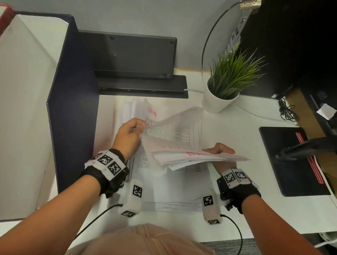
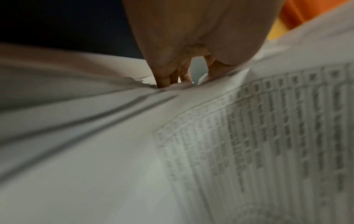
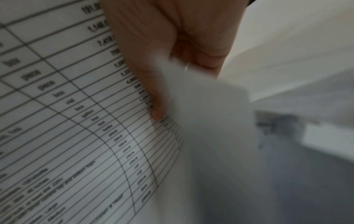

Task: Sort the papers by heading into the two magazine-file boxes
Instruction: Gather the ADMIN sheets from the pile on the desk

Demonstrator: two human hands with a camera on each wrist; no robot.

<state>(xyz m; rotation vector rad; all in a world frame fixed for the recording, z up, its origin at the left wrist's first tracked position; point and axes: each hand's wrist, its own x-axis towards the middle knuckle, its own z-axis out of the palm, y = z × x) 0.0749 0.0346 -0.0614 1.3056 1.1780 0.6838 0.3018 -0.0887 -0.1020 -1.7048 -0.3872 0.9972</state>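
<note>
Left hand (image 1: 127, 135) pinches a sheet (image 1: 175, 126); right hand (image 1: 220, 150) grips a bundle (image 1: 193, 158). Better read the red heading fully before boxing it.

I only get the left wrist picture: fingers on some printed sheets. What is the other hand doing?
Observer: The right hand holds a bundle of papers lifted off the desk.
Operator: Any headings readable?
Observer: Yes, a sheet lying on the stack reads ADMIN in red.
Operator: Where are the boxes?
Observer: One dark blue file box stands just left of the left hand, which pinches a sheet's corner.
</note>
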